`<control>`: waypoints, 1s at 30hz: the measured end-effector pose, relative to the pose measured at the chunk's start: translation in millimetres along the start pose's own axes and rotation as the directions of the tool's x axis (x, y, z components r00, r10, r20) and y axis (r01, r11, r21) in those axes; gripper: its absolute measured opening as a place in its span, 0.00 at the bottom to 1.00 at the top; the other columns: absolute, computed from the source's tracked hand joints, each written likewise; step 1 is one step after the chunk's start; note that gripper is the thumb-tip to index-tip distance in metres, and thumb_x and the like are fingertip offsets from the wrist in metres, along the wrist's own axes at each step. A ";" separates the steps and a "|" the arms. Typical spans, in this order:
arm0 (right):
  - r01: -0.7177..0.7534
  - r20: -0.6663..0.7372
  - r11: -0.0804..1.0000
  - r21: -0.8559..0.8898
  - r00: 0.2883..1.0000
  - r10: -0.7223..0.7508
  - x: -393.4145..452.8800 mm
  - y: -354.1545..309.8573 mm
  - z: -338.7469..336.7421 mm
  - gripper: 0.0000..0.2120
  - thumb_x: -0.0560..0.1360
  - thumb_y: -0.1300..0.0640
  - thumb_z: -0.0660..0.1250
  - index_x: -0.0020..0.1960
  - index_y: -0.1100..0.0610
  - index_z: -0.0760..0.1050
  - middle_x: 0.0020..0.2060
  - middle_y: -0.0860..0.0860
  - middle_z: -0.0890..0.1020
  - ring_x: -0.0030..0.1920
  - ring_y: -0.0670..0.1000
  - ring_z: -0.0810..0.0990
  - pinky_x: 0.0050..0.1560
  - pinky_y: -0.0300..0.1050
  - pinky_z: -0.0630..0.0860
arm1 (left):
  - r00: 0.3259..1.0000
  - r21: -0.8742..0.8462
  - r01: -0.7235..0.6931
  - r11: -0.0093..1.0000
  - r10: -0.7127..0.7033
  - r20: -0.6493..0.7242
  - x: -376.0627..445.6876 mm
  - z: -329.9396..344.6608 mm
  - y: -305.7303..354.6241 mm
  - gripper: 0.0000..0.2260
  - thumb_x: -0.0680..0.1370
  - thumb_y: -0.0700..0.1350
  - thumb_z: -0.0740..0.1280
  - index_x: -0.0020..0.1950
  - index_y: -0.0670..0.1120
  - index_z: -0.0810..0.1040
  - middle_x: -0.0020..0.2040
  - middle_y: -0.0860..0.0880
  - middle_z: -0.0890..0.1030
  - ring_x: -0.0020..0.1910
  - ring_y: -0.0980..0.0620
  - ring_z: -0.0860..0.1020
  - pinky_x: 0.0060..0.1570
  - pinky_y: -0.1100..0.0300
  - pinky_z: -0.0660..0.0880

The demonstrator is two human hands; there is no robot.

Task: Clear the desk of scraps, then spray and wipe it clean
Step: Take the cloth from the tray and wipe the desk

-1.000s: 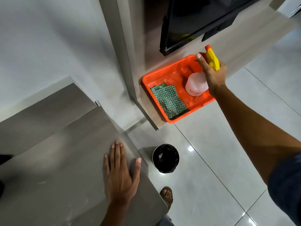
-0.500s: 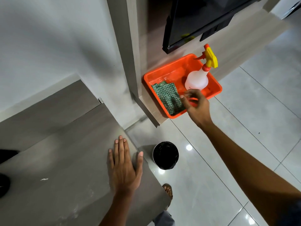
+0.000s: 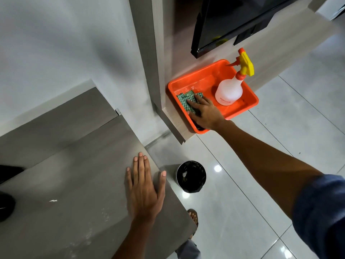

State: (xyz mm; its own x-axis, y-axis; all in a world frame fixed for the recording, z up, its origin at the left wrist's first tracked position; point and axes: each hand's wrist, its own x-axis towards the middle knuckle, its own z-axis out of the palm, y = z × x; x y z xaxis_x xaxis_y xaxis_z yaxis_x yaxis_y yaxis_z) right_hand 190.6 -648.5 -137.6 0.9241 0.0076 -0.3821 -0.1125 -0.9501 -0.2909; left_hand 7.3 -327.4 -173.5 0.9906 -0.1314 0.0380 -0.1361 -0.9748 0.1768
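Observation:
An orange tray sits on a pale wooden ledge at upper right. In it stands a white spray bottle with a yellow and orange trigger head, and beside it lies a green checked cloth. My right hand lies on the cloth inside the tray, fingers spread over it, hiding its near part. My left hand rests flat, fingers apart, on the grey desk near its right edge. Wet spray droplets speckle the desk surface near my left wrist.
A small round bin with a black liner stands on the glossy tiled floor just right of the desk. A dark screen hangs above the tray. My sandalled foot shows below the desk corner. Dark objects sit at the left edge.
My right hand let go of the spray bottle, leaving it upright in the tray, then moved left and down onto the green cloth. My left hand stayed on the desk.

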 end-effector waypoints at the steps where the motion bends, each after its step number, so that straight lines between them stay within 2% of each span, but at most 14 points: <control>1: -0.003 -0.017 1.000 -0.015 1.000 0.002 -1.0 -0.8 1.1 0.31 0.88 0.35 0.56 0.88 0.41 0.56 0.90 0.52 0.52 0.89 0.65 0.49 0.84 0.74 0.59 | 1.000 0.003 0.001 1.000 -0.001 0.001 0.3 0.1 0.0 0.37 0.87 0.67 0.51 0.90 0.45 0.53 0.90 0.49 0.55 0.90 0.51 0.52 0.87 0.43 0.59; 4: -0.037 -0.058 0.999 -0.005 0.998 0.037 -2.9 -7.6 2.0 0.29 0.88 0.36 0.55 0.87 0.41 0.61 0.89 0.50 0.54 0.89 0.63 0.50 0.83 0.75 0.60 | 1.000 -0.001 0.002 1.000 -0.002 0.004 0.2 1.0 0.3 0.37 0.87 0.67 0.51 0.90 0.46 0.53 0.90 0.49 0.55 0.90 0.50 0.53 0.87 0.43 0.59; 7: -0.062 -0.088 0.993 0.101 0.994 0.071 -5.1 -15.9 0.8 0.26 0.89 0.40 0.57 0.85 0.45 0.67 0.88 0.50 0.59 0.88 0.62 0.55 0.82 0.74 0.62 | 1.000 -0.004 0.006 1.000 -0.006 0.006 -0.2 1.1 0.1 0.37 0.87 0.67 0.52 0.90 0.46 0.53 0.90 0.49 0.55 0.90 0.50 0.53 0.87 0.42 0.59; 9: -0.077 -0.136 0.965 0.253 0.984 0.114 -8.3 -19.0 -3.1 0.23 0.89 0.44 0.59 0.82 0.50 0.72 0.83 0.56 0.71 0.79 0.63 0.72 0.74 0.63 0.76 | 1.000 -0.001 0.003 1.000 -0.003 0.010 -0.2 0.3 0.8 0.38 0.86 0.68 0.52 0.90 0.46 0.53 0.90 0.50 0.54 0.90 0.50 0.52 0.87 0.43 0.57; 11: -0.098 -0.189 0.884 0.457 0.961 0.204 -13.8 -21.7 -10.8 0.22 0.89 0.45 0.61 0.80 0.52 0.74 0.72 0.60 0.82 0.65 0.62 0.83 0.62 0.53 0.81 | 1.000 -0.007 0.002 1.000 -0.002 0.012 1.0 0.6 1.5 0.38 0.86 0.68 0.51 0.90 0.46 0.52 0.91 0.50 0.53 0.90 0.50 0.51 0.88 0.43 0.55; 13: -0.095 -0.171 0.723 0.684 0.943 0.285 -25.2 -25.4 -18.5 0.21 0.89 0.45 0.62 0.79 0.51 0.75 0.66 0.53 0.85 0.64 0.58 0.84 0.61 0.50 0.82 | 1.000 -0.002 -0.004 1.000 0.004 0.011 0.8 0.1 1.7 0.38 0.87 0.68 0.51 0.90 0.46 0.50 0.91 0.50 0.52 0.90 0.50 0.50 0.88 0.42 0.54; 15: -0.068 -0.111 0.508 0.859 0.943 0.314 -42.2 -32.5 -23.2 0.21 0.88 0.43 0.63 0.79 0.48 0.76 0.62 0.44 0.85 0.63 0.50 0.84 0.55 0.40 0.82 | 1.000 0.005 -0.010 1.000 0.010 0.011 0.4 -0.9 0.8 0.38 0.87 0.68 0.50 0.90 0.46 0.49 0.91 0.49 0.50 0.90 0.49 0.50 0.88 0.42 0.54; 16: -0.032 -0.098 0.398 0.917 0.948 0.301 -50.3 -37.2 -25.5 0.21 0.88 0.44 0.63 0.79 0.49 0.76 0.63 0.44 0.85 0.64 0.48 0.84 0.55 0.39 0.82 | 1.000 0.005 -0.014 1.000 0.014 0.014 1.1 -1.4 1.5 0.38 0.87 0.68 0.49 0.90 0.46 0.49 0.91 0.49 0.50 0.90 0.49 0.50 0.88 0.42 0.54; 19: 0.113 -0.135 0.109 0.988 0.966 0.222 -74.3 -61.9 -26.2 0.19 0.90 0.49 0.62 0.79 0.52 0.75 0.72 0.53 0.83 0.68 0.51 0.83 0.63 0.47 0.84 | 1.000 -0.055 -0.004 0.998 0.004 0.011 0.0 -6.9 1.6 0.37 0.88 0.67 0.48 0.89 0.44 0.55 0.90 0.47 0.54 0.90 0.47 0.54 0.87 0.39 0.56; 21: 0.151 -0.123 -0.124 0.981 0.970 0.207 -85.8 -80.4 -28.4 0.19 0.90 0.50 0.60 0.79 0.53 0.74 0.72 0.54 0.83 0.67 0.52 0.84 0.64 0.48 0.83 | 1.000 -0.117 -0.002 0.993 0.004 0.022 3.4 -9.7 2.5 0.37 0.87 0.67 0.44 0.88 0.44 0.60 0.90 0.47 0.57 0.90 0.46 0.55 0.87 0.35 0.53; 24: 0.127 -0.061 -0.448 0.885 0.985 0.159 -109.0 -115.6 -25.7 0.22 0.91 0.48 0.57 0.78 0.58 0.75 0.72 0.59 0.82 0.67 0.55 0.84 0.69 0.53 0.82 | 0.999 -0.095 0.020 0.995 -0.018 0.030 -3.6 -23.5 -15.1 0.37 0.86 0.69 0.40 0.87 0.49 0.63 0.90 0.52 0.55 0.90 0.48 0.50 0.87 0.33 0.42; 26: 0.093 -0.018 -0.639 0.764 0.992 0.123 -123.4 -135.1 -21.7 0.24 0.90 0.46 0.56 0.74 0.61 0.78 0.68 0.60 0.84 0.67 0.59 0.85 0.70 0.57 0.82 | 0.999 -0.080 0.033 0.996 -0.032 0.014 -11.3 -34.1 -33.0 0.35 0.87 0.68 0.42 0.86 0.51 0.67 0.90 0.52 0.57 0.90 0.48 0.52 0.87 0.33 0.45; 28: 0.080 0.021 -0.752 0.654 0.992 0.124 -136.8 -154.9 -15.8 0.28 0.88 0.43 0.60 0.81 0.60 0.73 0.73 0.60 0.80 0.76 0.61 0.78 0.79 0.62 0.73 | 0.999 -0.067 0.050 0.996 -0.051 -0.009 -19.3 -47.1 -54.8 0.33 0.87 0.66 0.46 0.85 0.50 0.69 0.89 0.50 0.60 0.90 0.46 0.55 0.86 0.34 0.49; 30: 0.075 0.029 -0.783 0.617 0.993 0.118 -149.2 -176.3 -10.0 0.35 0.85 0.36 0.62 0.84 0.58 0.69 0.81 0.60 0.73 0.82 0.62 0.70 0.84 0.64 0.65 | 0.996 -0.066 0.092 0.994 -0.093 -0.011 -25.7 -60.6 -78.6 0.33 0.86 0.65 0.48 0.85 0.50 0.68 0.89 0.49 0.60 0.89 0.45 0.56 0.87 0.35 0.49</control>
State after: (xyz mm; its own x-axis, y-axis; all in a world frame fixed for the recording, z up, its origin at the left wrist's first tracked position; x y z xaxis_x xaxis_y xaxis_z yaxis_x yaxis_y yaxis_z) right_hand 76.2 -485.2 -20.6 0.8935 -0.0956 -0.4389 -0.0677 0.9372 -0.3421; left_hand -8.3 -236.5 -128.8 0.9988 -0.0379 0.0323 -0.0447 -0.9687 0.2441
